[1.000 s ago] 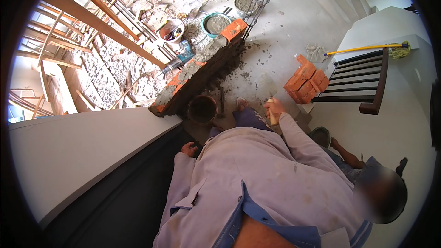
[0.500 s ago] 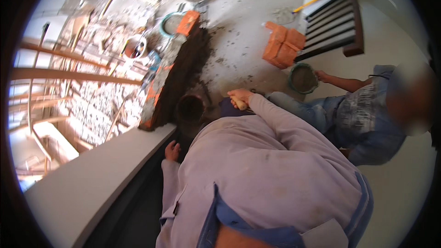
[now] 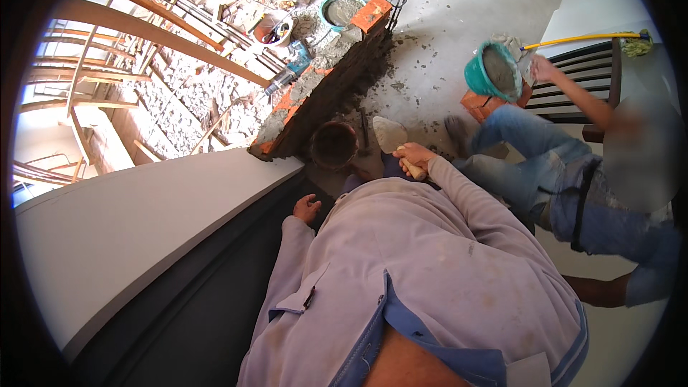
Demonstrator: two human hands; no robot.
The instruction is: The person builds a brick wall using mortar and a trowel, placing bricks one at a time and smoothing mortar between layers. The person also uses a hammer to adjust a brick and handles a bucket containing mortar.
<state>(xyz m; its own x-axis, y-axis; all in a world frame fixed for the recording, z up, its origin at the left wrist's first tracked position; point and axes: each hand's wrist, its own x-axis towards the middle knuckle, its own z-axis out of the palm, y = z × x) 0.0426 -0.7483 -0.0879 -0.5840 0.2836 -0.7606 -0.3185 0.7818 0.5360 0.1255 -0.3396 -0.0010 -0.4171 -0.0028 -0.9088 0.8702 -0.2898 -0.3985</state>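
Observation:
My right hand [image 3: 418,157] is closed round the wooden handle of a trowel [image 3: 389,134], whose pale, mortar-smeared blade points away from me over the floor. Low at my left side, my left hand [image 3: 307,208] hangs with loosely bent fingers and nothing in it. Between the hands and a little beyond stands a dark round bucket [image 3: 334,145]. A low brick wall [image 3: 326,93] runs away from me past it, its side coated in dark wet mortar. One orange brick [image 3: 371,14] sits at its far end.
At right a co-worker [image 3: 566,172] holds a tilted teal bucket of mortar [image 3: 494,72] above orange bricks [image 3: 481,106]. Behind are a dark slatted rail [image 3: 573,75] and a yellow-handled broom [image 3: 580,41]. Left lie a white ledge [image 3: 165,186], wooden beams [image 3: 158,36] and rubble.
The co-worker has raised the bucket and moved it away over the bricks. My view has shifted, and the trowel blade now shows beyond my right hand, which still grips the handle.

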